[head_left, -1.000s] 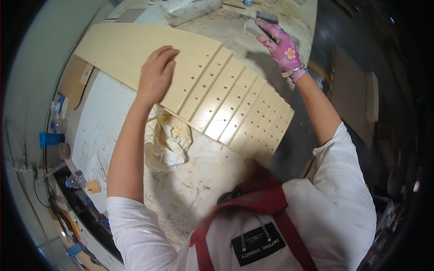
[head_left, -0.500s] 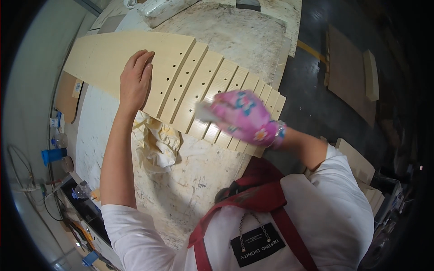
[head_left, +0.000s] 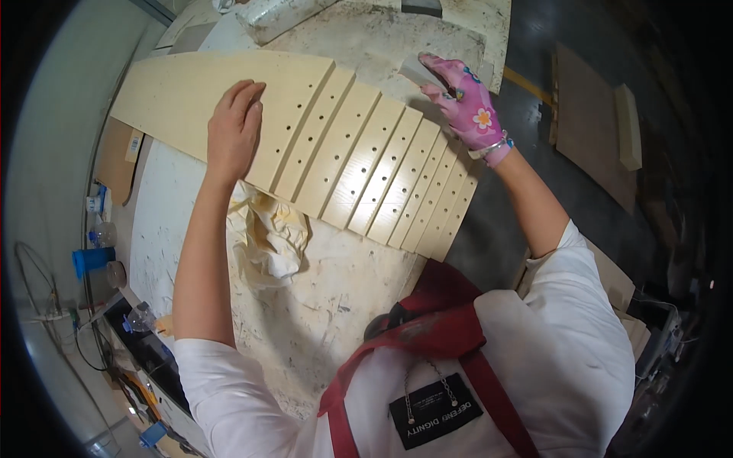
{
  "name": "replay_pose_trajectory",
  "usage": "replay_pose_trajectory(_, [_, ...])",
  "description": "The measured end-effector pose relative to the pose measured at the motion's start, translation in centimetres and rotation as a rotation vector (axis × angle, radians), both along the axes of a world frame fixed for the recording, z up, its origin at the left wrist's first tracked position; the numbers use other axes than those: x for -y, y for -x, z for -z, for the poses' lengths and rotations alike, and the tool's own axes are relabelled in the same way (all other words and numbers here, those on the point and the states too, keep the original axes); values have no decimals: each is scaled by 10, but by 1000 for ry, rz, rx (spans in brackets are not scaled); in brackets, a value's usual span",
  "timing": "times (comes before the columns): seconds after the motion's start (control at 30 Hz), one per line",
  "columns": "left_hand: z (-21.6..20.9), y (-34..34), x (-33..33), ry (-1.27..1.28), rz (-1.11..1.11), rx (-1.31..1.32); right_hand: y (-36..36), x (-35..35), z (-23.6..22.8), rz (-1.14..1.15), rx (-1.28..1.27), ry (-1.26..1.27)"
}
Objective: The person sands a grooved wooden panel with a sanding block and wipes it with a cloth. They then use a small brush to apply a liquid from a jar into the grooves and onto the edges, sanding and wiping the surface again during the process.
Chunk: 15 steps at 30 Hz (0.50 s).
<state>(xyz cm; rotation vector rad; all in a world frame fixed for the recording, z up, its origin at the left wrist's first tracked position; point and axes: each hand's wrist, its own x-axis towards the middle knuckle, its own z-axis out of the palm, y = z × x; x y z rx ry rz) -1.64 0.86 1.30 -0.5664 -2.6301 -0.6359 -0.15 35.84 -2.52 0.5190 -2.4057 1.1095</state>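
Observation:
Cream-painted boards (head_left: 175,91) lie overlapped like steps on the worktable, with small round holes in rows near their edges. My bare left hand (head_left: 236,130) lies with its fingers flat on the uppermost, largest board, left of its holes. My right hand (head_left: 467,103), in a pink flowered glove, is beyond the far edge of the narrow stepped boards. A light grey, flat pad (head_left: 418,70) is pinched between its thumb and fingers; I cannot tell its exact kind.
A crumpled, yellow-stained white cloth (head_left: 267,233) lies by the boards' near edge on the scuffed worktable (head_left: 328,298). At the far side are a plastic-wrapped bundle (head_left: 282,17) and a dark block (head_left: 421,7). Brown panels (head_left: 592,126) stand right, over the dark floor.
My gloved right hand has moved away from me with the pad, from over the stepped boards to past their far edge. My left hand has shifted very slightly; the boards have barely moved.

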Motion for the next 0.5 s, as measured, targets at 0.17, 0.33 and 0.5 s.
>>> replay_pose_trajectory(0.17, [-1, -1, -1, -17, -6, 38, -25, -7, 6, -24, 93, 208])
replay_pose_trajectory(0.33, [2, 1, 4, 25, -3, 14, -67, 1, 3, -13, 169, 278])
replay_pose_trajectory(0.5, [0, 1, -1, 39, -16, 24, -107, 55, 13, -368, -93, -127])
